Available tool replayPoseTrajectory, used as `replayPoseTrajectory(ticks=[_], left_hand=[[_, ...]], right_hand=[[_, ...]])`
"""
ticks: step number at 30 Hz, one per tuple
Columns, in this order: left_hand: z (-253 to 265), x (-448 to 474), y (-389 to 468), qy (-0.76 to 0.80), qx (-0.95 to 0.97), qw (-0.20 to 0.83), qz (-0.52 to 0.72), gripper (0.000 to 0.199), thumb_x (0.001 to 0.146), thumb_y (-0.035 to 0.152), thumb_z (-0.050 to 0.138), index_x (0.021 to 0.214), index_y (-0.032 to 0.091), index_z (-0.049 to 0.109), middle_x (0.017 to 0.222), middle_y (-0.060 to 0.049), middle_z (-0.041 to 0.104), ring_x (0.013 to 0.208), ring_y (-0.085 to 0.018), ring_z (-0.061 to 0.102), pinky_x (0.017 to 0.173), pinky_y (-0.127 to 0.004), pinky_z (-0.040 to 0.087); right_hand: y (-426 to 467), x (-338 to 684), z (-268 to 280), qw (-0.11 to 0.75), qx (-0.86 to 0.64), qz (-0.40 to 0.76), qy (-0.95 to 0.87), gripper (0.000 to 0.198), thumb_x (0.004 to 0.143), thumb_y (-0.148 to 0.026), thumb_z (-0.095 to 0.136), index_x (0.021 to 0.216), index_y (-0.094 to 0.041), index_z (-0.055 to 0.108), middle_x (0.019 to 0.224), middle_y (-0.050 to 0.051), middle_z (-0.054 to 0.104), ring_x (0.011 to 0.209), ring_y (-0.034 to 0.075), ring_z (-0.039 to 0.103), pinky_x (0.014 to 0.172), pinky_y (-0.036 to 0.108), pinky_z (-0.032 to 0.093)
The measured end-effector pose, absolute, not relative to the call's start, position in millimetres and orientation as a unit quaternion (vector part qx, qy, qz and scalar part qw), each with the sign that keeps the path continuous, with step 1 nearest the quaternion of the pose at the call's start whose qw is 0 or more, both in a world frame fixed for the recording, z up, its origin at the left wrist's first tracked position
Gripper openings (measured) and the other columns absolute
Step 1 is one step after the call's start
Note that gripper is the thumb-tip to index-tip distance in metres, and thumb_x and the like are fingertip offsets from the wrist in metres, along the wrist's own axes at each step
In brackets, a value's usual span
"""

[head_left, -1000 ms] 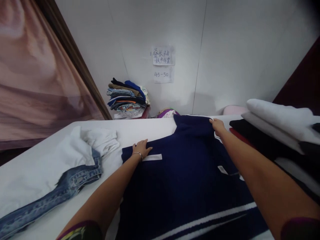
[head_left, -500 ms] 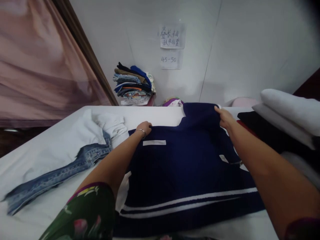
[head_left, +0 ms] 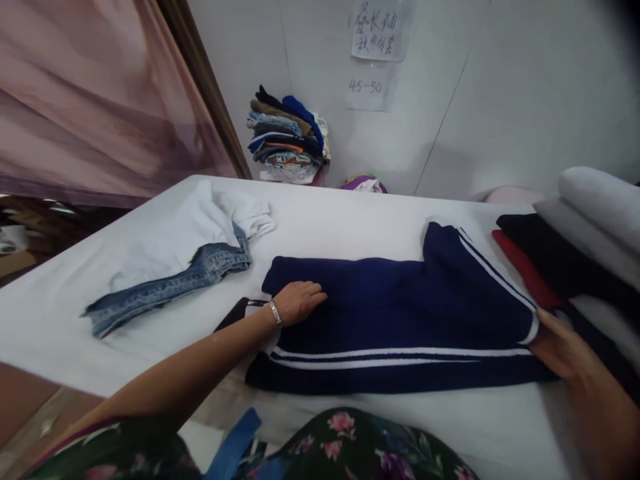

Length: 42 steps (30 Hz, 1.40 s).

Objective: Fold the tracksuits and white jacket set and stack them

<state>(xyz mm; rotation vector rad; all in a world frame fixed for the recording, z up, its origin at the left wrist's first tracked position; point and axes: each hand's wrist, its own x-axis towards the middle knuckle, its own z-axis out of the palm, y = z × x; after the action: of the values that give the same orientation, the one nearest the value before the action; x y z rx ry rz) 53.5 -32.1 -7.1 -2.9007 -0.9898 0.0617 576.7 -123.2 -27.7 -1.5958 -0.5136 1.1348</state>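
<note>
A navy blue top (head_left: 360, 300) with white stripes lies folded over lengthwise on the white table. Its striped part at the right, which looks like a sleeve, angles down to a white-edged end. My left hand (head_left: 300, 301), with a bracelet at the wrist, rests palm down on the top's left part, fingers stretched out. At the right, my right hand (head_left: 557, 343) grips the white-edged end; the thumb shows and the other fingers are partly hidden. A dark piece with white bands (head_left: 255, 304) sticks out under my left wrist.
Jeans (head_left: 200, 270) and white cloth (head_left: 175, 230) lie on the table (head_left: 345, 220) at the left. Folded clothes (head_left: 555, 250) are piled at the right edge. Beyond the back edge stands a clothes stack (head_left: 287, 137) by the wall, under paper notes (head_left: 367, 87). A pink curtain (head_left: 90, 100) hangs left.
The top's far part has been folded toward me, covering the white label patch. My right hand came down and right with the white-edged end. My left hand moved from the far edge onto the cloth.
</note>
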Motion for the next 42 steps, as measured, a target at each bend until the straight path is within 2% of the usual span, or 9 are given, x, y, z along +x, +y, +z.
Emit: replayPoseTrajectory(ticks=[4,8,11,16,23,26,30,35,42], left_hand=[[-2.8,53.2,-22.5,-0.375,-0.925,0.056,0.024,0.043,0.078,0.01,0.051,0.119,0.021,0.055,0.109,-0.008,0.056,0.096,-0.022,0.052,0.078,-0.036,0.041],[8.4,43.3,-17.6,-0.441,-0.893,0.076,0.037,0.036,0.076,0.008,0.049,0.108,0.018,0.06,0.11,-0.01,0.056,0.1,-0.024,0.052,0.082,-0.038,0.041],[23.4,37.6,-22.9,-0.483,-0.871,0.083,0.043,0.029,0.076,0.006,0.048,0.099,0.017,0.062,0.102,-0.01,0.058,0.097,-0.024,0.053,0.077,-0.036,0.043],[34.9,36.7,-45.0,-0.451,-0.889,0.075,0.037,0.029,0.075,0.006,0.049,0.097,0.02,0.062,0.102,-0.008,0.058,0.096,-0.022,0.054,0.077,-0.034,0.045],[9.1,30.5,-55.7,-0.443,-0.895,-0.019,0.045,0.039,0.071,0.008,0.05,0.105,0.023,0.064,0.102,-0.005,0.063,0.097,-0.021,0.059,0.087,-0.034,0.046],[7.1,26.1,-50.0,-0.448,-0.894,0.024,0.016,0.043,0.071,0.01,0.051,0.11,0.023,0.064,0.115,-0.007,0.062,0.108,-0.024,0.057,0.096,-0.039,0.042],[-1.7,18.3,-45.5,-0.485,-0.874,0.042,-0.006,0.049,0.074,0.019,0.054,0.123,0.023,0.058,0.137,-0.008,0.051,0.128,-0.025,0.045,0.109,-0.045,0.031],[-4.7,10.8,-39.5,-0.497,-0.867,-0.006,0.024,0.047,0.08,0.027,0.048,0.127,0.024,0.056,0.14,-0.007,0.048,0.13,-0.023,0.043,0.111,-0.047,0.026],[32.9,57.2,-22.0,-0.501,-0.85,-0.108,-0.123,0.042,0.085,0.047,0.043,0.113,0.023,0.063,0.129,-0.004,0.059,0.119,-0.019,0.054,0.105,-0.031,0.039]], right_hand=[[-117.3,576.1,-31.8,0.468,-0.695,0.503,-0.213,0.023,0.082,-0.043,0.049,0.089,-0.033,0.068,0.111,0.012,0.068,0.103,0.027,0.064,0.084,0.04,0.055],[-107.0,572.4,-24.8,0.436,-0.688,0.541,-0.209,0.014,0.073,-0.031,0.064,0.086,-0.027,0.068,0.106,0.012,0.07,0.094,0.029,0.067,0.079,0.038,0.056],[-105.6,570.7,-18.2,0.473,-0.661,0.534,-0.232,0.02,0.068,-0.021,0.067,0.087,-0.027,0.068,0.106,0.01,0.07,0.093,0.027,0.068,0.081,0.037,0.055],[-118.1,582.7,-8.0,0.608,-0.595,0.442,-0.283,0.024,0.074,-0.026,0.057,0.095,-0.032,0.067,0.121,0.007,0.063,0.103,0.024,0.064,0.088,0.037,0.053],[-147.2,587.1,-26.0,0.565,-0.618,0.492,-0.239,0.02,0.07,-0.025,0.053,0.086,-0.028,0.065,0.106,0.007,0.07,0.103,0.027,0.064,0.087,0.039,0.054],[-148.5,579.6,-26.1,0.573,-0.602,0.514,-0.21,0.019,0.081,-0.03,0.048,0.089,-0.026,0.064,0.1,0.006,0.072,0.101,0.024,0.065,0.087,0.039,0.055],[-142.5,574.4,-19.9,0.55,-0.586,0.565,-0.185,0.021,0.086,-0.035,0.051,0.098,-0.022,0.063,0.097,0.007,0.072,0.096,0.023,0.067,0.085,0.037,0.056],[-133.0,576.4,-17.0,0.554,-0.556,0.581,-0.214,0.021,0.077,-0.017,0.062,0.098,-0.018,0.063,0.09,0.008,0.073,0.087,0.023,0.069,0.081,0.035,0.056],[-90.0,559.1,30.7,0.586,-0.533,0.512,-0.333,0.027,0.061,-0.014,0.065,0.087,-0.018,0.066,0.073,0.003,0.072,0.071,0.021,0.068,0.074,0.035,0.054]])
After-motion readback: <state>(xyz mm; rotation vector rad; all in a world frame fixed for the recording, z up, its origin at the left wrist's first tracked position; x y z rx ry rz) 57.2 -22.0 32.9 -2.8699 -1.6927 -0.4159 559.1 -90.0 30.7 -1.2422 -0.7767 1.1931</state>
